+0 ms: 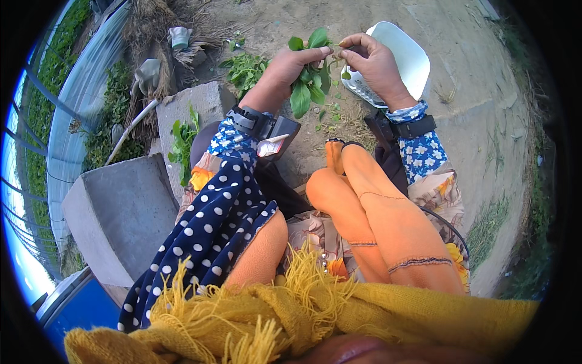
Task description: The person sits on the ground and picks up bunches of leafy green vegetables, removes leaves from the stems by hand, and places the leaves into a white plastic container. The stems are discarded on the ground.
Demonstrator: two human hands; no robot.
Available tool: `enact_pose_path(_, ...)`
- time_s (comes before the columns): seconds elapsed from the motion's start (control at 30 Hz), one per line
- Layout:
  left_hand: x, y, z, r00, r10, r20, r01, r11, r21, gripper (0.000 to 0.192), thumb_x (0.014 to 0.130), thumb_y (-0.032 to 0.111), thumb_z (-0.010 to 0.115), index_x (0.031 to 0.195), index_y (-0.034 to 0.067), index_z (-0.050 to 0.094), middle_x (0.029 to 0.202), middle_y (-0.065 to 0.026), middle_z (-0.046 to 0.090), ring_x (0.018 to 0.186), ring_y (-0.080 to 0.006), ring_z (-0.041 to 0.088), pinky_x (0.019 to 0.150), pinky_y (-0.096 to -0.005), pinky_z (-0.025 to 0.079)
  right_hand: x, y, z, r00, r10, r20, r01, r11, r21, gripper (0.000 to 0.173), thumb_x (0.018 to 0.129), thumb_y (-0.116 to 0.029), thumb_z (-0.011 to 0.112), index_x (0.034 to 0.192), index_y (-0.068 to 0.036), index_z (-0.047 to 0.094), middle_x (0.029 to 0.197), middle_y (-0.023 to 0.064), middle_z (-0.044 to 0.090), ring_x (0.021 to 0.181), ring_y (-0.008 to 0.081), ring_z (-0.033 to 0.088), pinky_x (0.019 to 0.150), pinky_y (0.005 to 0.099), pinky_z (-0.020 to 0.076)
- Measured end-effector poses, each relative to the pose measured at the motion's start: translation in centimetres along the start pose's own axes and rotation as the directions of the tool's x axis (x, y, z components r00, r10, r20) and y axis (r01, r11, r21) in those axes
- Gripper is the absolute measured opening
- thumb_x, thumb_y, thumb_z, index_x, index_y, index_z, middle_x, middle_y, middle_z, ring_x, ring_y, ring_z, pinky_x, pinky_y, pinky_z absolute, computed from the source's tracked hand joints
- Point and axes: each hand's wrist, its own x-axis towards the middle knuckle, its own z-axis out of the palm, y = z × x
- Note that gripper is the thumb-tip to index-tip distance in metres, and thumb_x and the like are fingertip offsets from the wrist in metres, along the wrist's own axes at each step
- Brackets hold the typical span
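A bunch of leafy greens (303, 93) is gripped in my left hand (291, 63), its leaves hanging below the palm. Just to the right, my right hand (370, 61) pinches a thin stem or small leaf at the root end of the bunch between thumb and fingers. Behind my right hand, a white plastic basin (407, 54) rests tilted on the dirt ground, partly hidden by that hand and wrist. More picked greens (247, 70) lie in a pile on the ground beyond my left wrist. Small leaf scraps (335, 111) are scattered between my arms.
Concrete blocks (200, 102) stand at my left, with some greens (183, 141) on one. A hollow grey block (132, 214) is nearer. Gloves (148, 76), a white pole (132, 132) and dry straw lie by plastic sheeting (79, 100). A blue object (84, 318) sits lower left.
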Motion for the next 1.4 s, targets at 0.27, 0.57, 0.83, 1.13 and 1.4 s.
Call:
enact_pose_path(0.27,0.0,-0.2,0.0,0.999,-0.023,-0.028,0.025,0.996,0.082,0.020,0.078,0.021,0.071,0.079,0.003,0.062,0.069,-0.0010,0.057,0.055,-0.0092,0.054,0.051,-0.0226,0.044,-0.1,-0.6,0.6,0.999,-0.034,0.006,0.034,0.999,-0.036,0.017,0.084,-0.011,0.063,0.099,-0.003,0.062,0.082,-0.0011,0.062,0.074,0.0038,0.055,0.064,0.0183,0.0453)
enact_pose_path(0.57,0.1,-0.4,0.2,1.000,-0.014,-0.018,0.015,0.996,0.090,0.021,0.078,0.020,0.071,0.075,0.003,0.060,0.065,-0.0009,0.055,0.053,-0.0093,0.052,0.048,-0.0241,0.044,0.0,0.5,0.6,0.983,-0.154,-0.097,0.118,0.944,-0.309,0.015,0.080,-0.012,0.063,0.093,-0.003,0.063,0.076,0.0020,0.063,0.070,0.0073,0.058,0.063,0.0229,0.0479)
enact_pose_path(0.83,-0.2,-0.1,0.7,0.999,-0.032,-0.011,0.033,0.995,0.090,0.020,0.078,0.019,0.071,0.073,0.003,0.060,0.063,-0.0007,0.054,0.051,-0.0095,0.051,0.048,-0.0239,0.044,0.0,0.2,0.7,0.971,-0.220,-0.096,0.162,0.896,-0.415,0.012,0.080,-0.013,0.058,0.087,-0.003,0.061,0.071,0.0035,0.062,0.062,0.0095,0.056,0.060,0.0242,0.0481)
enact_pose_path(1.13,1.3,-0.7,-1.9,0.918,0.193,-0.347,-0.247,0.962,-0.118,0.016,0.079,0.013,0.068,0.086,0.001,0.060,0.074,-0.0026,0.057,0.061,-0.0126,0.056,0.054,-0.0281,0.048,0.2,1.0,-0.4,0.975,0.210,-0.077,-0.197,0.969,0.152,0.025,0.091,-0.014,0.051,0.112,-0.001,0.057,0.097,0.0063,0.064,0.080,0.0093,0.057,0.070,0.0217,0.0503)
enact_pose_path(1.4,1.4,-1.0,-1.8,0.926,0.277,-0.258,-0.285,0.959,0.007,0.015,0.079,0.011,0.067,0.087,0.001,0.059,0.076,-0.0046,0.059,0.062,-0.0155,0.060,0.055,-0.0304,0.051,0.4,1.4,-0.8,0.974,0.207,-0.089,-0.188,0.964,0.188,0.022,0.088,-0.009,0.054,0.107,0.000,0.059,0.095,0.0064,0.065,0.076,0.0094,0.060,0.071,0.0222,0.0506)
